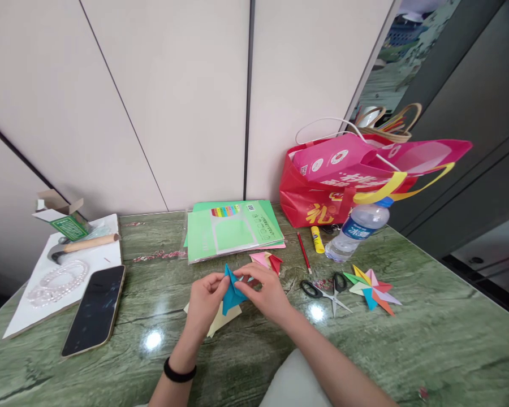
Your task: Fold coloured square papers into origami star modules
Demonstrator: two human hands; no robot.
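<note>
A green table (449, 350) fills the lower frame. Near the middle, the right hand (263, 289), fingers curled nearly closed, pinches the right side of a folded blue paper (229, 299); the left hand (206, 297), thumb against bent fingers, grips its left side. Cream paper (221, 323) lies beneath.

Phone (94, 312) left of folded paper (231, 301), scissors (335, 295) right, bottle (358, 230) before bags (305, 195)
</note>
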